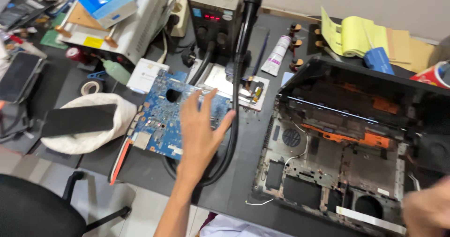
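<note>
My left hand [199, 129] hangs with its fingers spread apart, holding nothing, just above the near right corner of the blue circuit board [173, 115]. The board lies flat on the dark table [243, 171], mostly to the left of and beyond my palm, its long axis running from near-left to far-right. My right hand [429, 211] sits blurred at the picture's corner, over the opened laptop base [328, 166]; I cannot tell its grip. Of my 2 hands, the left is nearer the board.
</note>
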